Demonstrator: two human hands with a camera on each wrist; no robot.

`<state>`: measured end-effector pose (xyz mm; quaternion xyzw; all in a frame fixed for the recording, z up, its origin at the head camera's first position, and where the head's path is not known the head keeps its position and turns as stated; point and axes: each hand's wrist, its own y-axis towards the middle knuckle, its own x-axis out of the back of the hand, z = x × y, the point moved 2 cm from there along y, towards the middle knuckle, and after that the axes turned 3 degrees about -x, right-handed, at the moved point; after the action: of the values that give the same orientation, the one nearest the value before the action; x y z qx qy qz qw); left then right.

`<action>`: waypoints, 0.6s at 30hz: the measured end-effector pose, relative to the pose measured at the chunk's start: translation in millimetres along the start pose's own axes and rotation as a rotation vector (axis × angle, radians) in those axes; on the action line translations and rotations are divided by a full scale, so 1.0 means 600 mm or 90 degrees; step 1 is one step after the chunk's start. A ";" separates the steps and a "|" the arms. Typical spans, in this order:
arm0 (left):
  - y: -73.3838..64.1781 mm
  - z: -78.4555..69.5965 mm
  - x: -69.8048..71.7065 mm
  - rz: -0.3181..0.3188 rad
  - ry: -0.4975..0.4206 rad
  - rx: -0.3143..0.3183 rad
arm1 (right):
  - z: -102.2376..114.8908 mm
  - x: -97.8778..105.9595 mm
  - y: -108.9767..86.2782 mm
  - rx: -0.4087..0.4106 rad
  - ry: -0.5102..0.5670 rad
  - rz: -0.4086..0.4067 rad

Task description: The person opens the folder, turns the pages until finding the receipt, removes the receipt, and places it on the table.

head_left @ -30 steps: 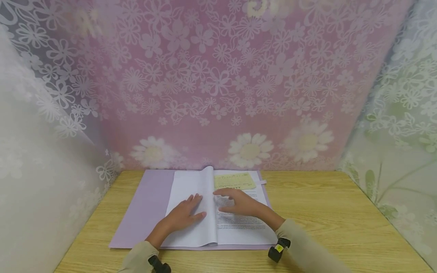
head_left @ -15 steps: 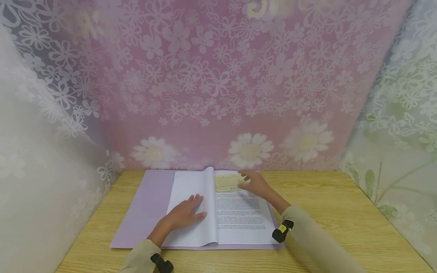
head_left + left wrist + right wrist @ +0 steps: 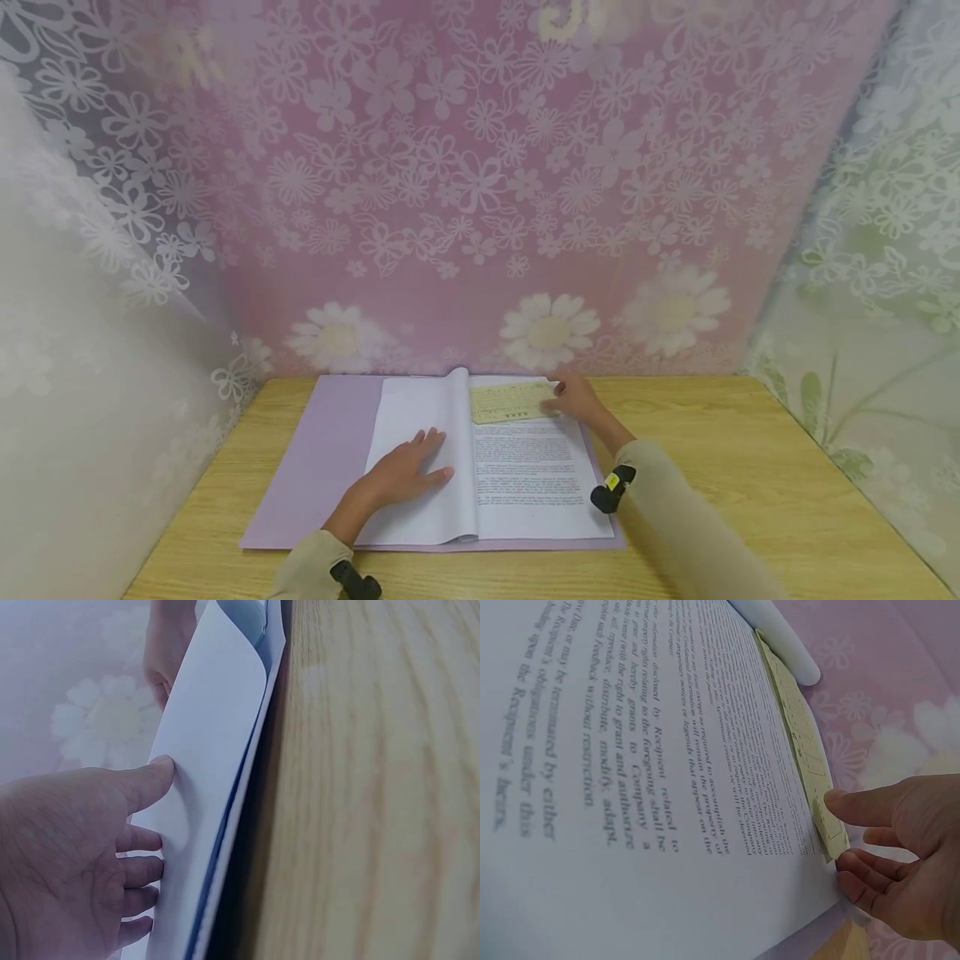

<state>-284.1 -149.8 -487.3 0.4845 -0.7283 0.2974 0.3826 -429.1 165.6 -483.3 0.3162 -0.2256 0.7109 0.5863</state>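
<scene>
A purple folder (image 3: pixel 322 458) lies spread out on the table, with white printed pages (image 3: pixel 543 475) in it. My left hand (image 3: pixel 405 471) rests flat on the turned-back page (image 3: pixel 378 521), fingers straight and spread; that page bulges into a curl along the middle. At the top of the printed page lies a yellow printed slip (image 3: pixel 510 402). My right hand (image 3: pixel 581 402) grips its right end, the thumb on the slip's face in the right wrist view and the other fingers curled at its edge. Part of that end is hidden by the fingers.
The wooden table (image 3: pixel 712 467) extends to the right and in front of the folder. A pink floral backdrop (image 3: pixel 480 208) rises right behind the folder's far edge. Pale patterned sheets flank the table at left (image 3: pixel 97 375) and right (image 3: pixel 885 333).
My right hand has moved right and away, from above the middle of the folder to the slip's right end. The slip lies straighter than before. My left hand has stayed in place.
</scene>
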 end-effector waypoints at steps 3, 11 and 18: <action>0.000 0.000 0.000 0.000 -0.001 0.002 | -0.007 -0.003 0.005 -0.031 0.002 0.001; 0.001 0.002 -0.001 -0.007 -0.010 -0.002 | -0.018 -0.008 0.014 -0.080 0.013 0.002; 0.003 0.007 -0.004 -0.009 -0.015 -0.004 | -0.022 -0.009 0.014 -0.075 0.024 -0.014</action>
<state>-286.4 -151.7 -491.8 0.4918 -0.7302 0.2872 0.3775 -439.3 169.5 -495.9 0.2702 -0.2529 0.6956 0.6158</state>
